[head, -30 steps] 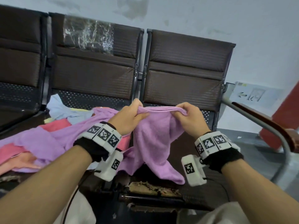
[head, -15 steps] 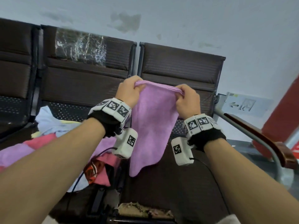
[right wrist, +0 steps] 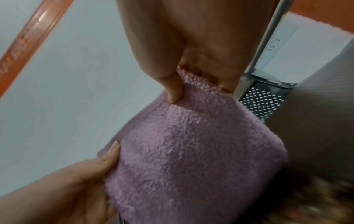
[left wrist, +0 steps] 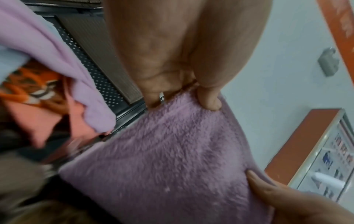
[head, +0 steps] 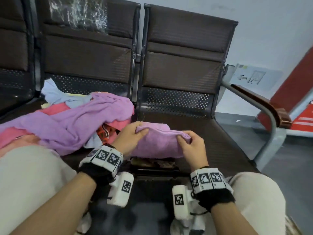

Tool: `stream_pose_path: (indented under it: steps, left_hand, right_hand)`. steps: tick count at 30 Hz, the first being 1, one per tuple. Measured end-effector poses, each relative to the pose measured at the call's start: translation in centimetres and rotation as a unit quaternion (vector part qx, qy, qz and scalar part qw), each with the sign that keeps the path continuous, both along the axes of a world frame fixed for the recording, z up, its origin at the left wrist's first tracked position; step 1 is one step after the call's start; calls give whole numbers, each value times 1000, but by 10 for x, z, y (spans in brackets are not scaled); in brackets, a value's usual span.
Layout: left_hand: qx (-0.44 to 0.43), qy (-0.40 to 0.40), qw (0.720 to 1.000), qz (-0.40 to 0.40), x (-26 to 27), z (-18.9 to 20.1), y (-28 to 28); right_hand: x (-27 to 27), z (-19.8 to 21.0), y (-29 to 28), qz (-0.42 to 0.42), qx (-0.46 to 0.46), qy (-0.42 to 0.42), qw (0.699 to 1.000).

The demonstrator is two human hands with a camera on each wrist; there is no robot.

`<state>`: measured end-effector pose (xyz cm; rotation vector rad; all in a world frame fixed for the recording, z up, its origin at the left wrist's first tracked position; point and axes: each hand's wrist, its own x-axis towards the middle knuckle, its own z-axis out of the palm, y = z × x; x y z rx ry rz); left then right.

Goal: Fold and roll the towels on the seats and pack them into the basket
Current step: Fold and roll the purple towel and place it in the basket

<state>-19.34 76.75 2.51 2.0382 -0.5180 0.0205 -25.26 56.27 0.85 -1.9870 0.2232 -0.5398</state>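
On the right seat [head: 220,141], just right of the pile [head: 67,126], you have the purple towel [head: 157,143] laid folded near the front edge. Your left hand [head: 130,136] pinches the towel's far corner on the pile side, thumb on top and fingers curled under; your right hand [head: 193,146] pinches the opposite far corner the same way, thumb pressed into the pile of the cloth. Both wrist views show the fabric doubled over between thumb and fingers. The risk, as I judge it, lies in those two small pinches: let one go early and the layers may slide apart, leaving edges that do not match and a roll that comes out lopsided. The towel's near edge sits close to the seat front, above a torn patch of padding [head: 152,162], so a tug towards you could drag it off or snag the loops. Its left side lies just beside the pile; a loose fold from there could get caught in the roll. No basket shows in any view.
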Motion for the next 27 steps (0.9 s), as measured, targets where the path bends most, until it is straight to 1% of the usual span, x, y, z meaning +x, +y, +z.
stream_pose_path:
  steps: [2, 4, 6, 7, 9, 10, 11, 13, 17, 19, 21, 25, 27]
  left_hand:
    - [55, 27, 997, -37, -15, -14, 9]
    - [73, 46, 995, -53, -22, -20, 14]
    - [61, 43, 996, -38, -22, -21, 15]
    - [45, 42, 998, -21, -20, -21, 14]
    - [0, 49, 999, 16, -9, -21, 9]
    - [-18, 55, 998, 31, -2, -22, 7]
    - [-29, 60, 997, 45, 4, -24, 4]
    - [-47, 62, 995, 69, 20, -28, -1]
    - [-51, 51, 992, 100, 65, -36, -10]
    - [-64, 59, 989, 115, 89, -40, -12]
    - [-79, 74, 986, 128, 111, -44, -15]
    - [-32, 118, 986, 115, 148, -58, -21]
    - [9, 145, 984, 104, 159, -69, -21]
  right_hand:
    - [-17, -12, -3, 14, -14, 8, 1000]
    - [-26, -18, -5, 19, -32, 18, 999]
    - [-27, -22, -6, 24, -27, 48, 998]
    - [-26, -24, -6, 39, -17, 80, 996]
    - [-22, -29, -8, 108, -7, 166, 980]
    - [-19, -30, -8, 141, -18, 197, 970]
    - [-14, -32, -9, 155, -36, 218, 963]
    - [1, -32, -14, 132, -62, 238, 960]
    - [45, -20, -22, 105, -109, 227, 962]
    - [69, -15, -24, 103, -130, 235, 958]
    - [90, -13, -27, 110, -135, 260, 950]
    - [117, -26, -35, 105, -142, 293, 940]
    - [124, -35, -37, 89, -121, 310, 939]
